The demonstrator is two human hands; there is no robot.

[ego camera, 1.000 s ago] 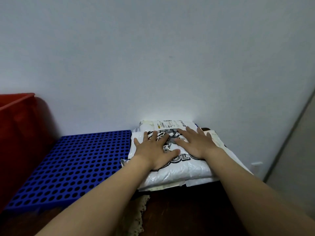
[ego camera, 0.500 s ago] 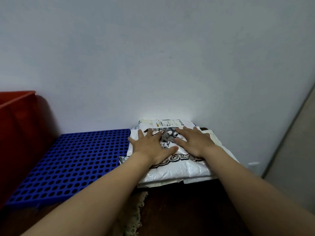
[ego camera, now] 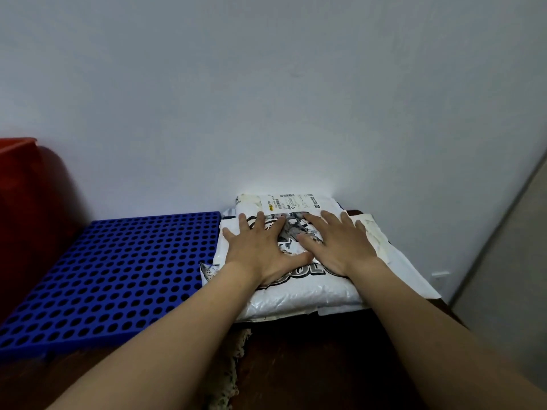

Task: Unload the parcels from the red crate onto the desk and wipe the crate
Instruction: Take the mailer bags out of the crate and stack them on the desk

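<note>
From the head camera, both bare forearms reach forward over a dark wooden desk (ego camera: 310, 356) that stands against a pale wall (ego camera: 266, 99). The left hand (ego camera: 260, 250) and the right hand (ego camera: 337, 247) lie flat, side by side, on a white plastic parcel (ego camera: 296, 288) with black printing. The fingers of both are straight and spread, and the thumbs nearly meet. Neither hand curls round anything; the palms simply rest on the bag. This parcel sits on top of a pile at the back right of the desk. A cream envelope (ego camera: 381, 241) sticks out beneath it on the right. Another white parcel with a shipping label (ego camera: 290, 202) lies behind, touching the wall. Just left of the pile, a blue panel full of round holes (ego camera: 112, 273) lies flat on the desk, its right edge against the parcels. The red crate (ego camera: 26, 208) stands at the far left edge of the view, beside the blue panel; only part of its wall and rim shows, and its inside cannot be seen. A strip of lace cloth (ego camera: 228, 365) hangs on the desk between the forearms.
</note>
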